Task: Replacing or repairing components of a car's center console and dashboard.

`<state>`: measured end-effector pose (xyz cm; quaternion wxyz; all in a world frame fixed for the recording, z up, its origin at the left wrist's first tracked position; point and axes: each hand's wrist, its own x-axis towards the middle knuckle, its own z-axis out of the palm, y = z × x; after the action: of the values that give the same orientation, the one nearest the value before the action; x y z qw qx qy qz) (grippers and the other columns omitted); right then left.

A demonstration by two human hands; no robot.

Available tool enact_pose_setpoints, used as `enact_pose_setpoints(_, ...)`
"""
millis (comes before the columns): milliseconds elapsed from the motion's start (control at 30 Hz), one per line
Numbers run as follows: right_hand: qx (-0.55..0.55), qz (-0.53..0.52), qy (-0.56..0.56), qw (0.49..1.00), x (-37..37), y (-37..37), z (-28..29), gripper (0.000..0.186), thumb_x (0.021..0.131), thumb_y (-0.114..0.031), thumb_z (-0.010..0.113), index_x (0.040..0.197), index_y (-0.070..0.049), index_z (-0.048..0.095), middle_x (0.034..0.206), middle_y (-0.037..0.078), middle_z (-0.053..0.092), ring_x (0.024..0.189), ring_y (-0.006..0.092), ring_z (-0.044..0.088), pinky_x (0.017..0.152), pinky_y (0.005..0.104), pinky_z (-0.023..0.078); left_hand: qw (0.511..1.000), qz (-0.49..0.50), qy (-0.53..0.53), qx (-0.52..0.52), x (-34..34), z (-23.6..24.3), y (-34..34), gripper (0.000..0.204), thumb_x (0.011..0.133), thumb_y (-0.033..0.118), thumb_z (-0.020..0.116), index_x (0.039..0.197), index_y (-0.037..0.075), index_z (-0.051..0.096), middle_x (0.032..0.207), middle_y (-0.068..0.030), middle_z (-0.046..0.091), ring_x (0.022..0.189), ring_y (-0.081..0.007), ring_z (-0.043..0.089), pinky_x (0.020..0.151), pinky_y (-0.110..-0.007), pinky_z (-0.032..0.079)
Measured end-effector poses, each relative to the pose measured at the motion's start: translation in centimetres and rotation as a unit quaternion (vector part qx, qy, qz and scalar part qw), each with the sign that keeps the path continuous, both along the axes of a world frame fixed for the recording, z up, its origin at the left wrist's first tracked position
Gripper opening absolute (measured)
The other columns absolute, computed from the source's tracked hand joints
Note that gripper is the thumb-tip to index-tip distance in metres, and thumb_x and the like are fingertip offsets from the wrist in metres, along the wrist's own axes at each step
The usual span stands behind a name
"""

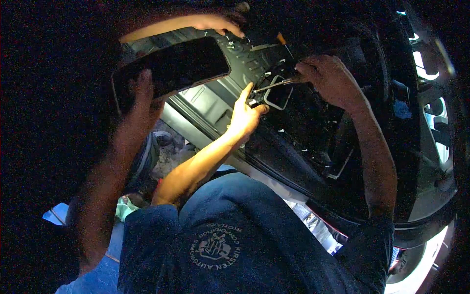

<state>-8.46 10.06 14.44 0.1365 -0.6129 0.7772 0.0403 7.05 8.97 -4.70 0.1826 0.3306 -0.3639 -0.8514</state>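
Observation:
My right hand (325, 81) is closed around the handle end of a slim, long-shafted metal tool (275, 86). Its shaft slants down leftward to a spot beside my left hand. The tool's exact kind cannot be made out. Brightly lit, my left hand (245, 117) has its index finger stretched out by the tool's tip and its thumb apart, with nothing visible held. Between the hands, a pale-rimmed rounded opening (279, 107) lies in the dark vehicle panel (308, 130). A screwdriver with an orange handle (281, 38) rests just beyond.
At left another person's hand (143, 90) holds a large dark phone (181, 63) over the work area. A further person's hand (220, 24) reaches in at the top. Below runs a light sill edge (188, 120). A second pale-rimmed opening (340, 169) sits at right.

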Motion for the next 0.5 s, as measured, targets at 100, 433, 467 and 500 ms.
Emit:
enact_pose_setpoints(100, 0.05, -0.043, -0.04, 0.997, 0.3, 0.4, 0.4, 0.028, 0.083, -0.032, 0.06, 0.088, -0.004, 0.063, 0.079, 0.016, 0.064, 0.077, 0.0354, 0.062, 0.071, 0.0451, 0.05, 0.999, -0.009, -0.019, -0.038, -0.1, -0.3, -0.1, 0.079, 0.068, 0.003, 0.07, 0.139, 0.003, 0.034, 0.098, -0.0101, 0.06, 0.077, -0.0143, 0.052, 0.071, -0.023, 0.043)
enact_pose_setpoints(433, 0.101, 0.148, 0.071, 0.981, 1.2, -0.6, 1.4, 0.032, 0.081, -0.029, 0.065, 0.096, -0.001, 0.061, 0.082, 0.016, 0.063, 0.084, 0.0313, 0.062, 0.075, 0.0384, 0.05, 0.998, -0.016, -0.038, -0.058, 0.0, 0.1, -0.3, 0.079, 0.068, 0.0, 0.068, 0.139, 0.001, 0.033, 0.083, -0.0066, 0.061, 0.065, -0.0106, 0.05, 0.062, -0.022, 0.042)
enact_pose_setpoints(467, 0.139, 0.113, 0.056, 0.982, 0.8, -0.9, 1.6, 0.031, 0.083, -0.029, 0.063, 0.094, -0.001, 0.062, 0.082, 0.015, 0.063, 0.081, 0.0309, 0.063, 0.074, 0.0379, 0.05, 0.998, -0.012, -0.039, -0.056, -0.2, 0.0, -0.2, 0.079, 0.068, 0.0, 0.068, 0.139, 0.001, 0.033, 0.083, -0.0066, 0.061, 0.065, -0.0106, 0.05, 0.062, -0.022, 0.042)
enact_pose_setpoints(500, 0.176, 0.076, 0.041, 0.98, 0.7, -1.4, 1.6, 0.03, 0.084, -0.029, 0.062, 0.092, -0.001, 0.063, 0.082, 0.014, 0.063, 0.079, 0.0305, 0.063, 0.072, 0.0375, 0.05, 0.998, 0.009, -0.019, -0.064, -0.5, -0.3, 0.1, 0.078, 0.068, -0.001, 0.068, 0.139, 0.001, 0.033, 0.083, -0.0062, 0.06, 0.065, -0.0103, 0.049, 0.061, -0.022, 0.042)
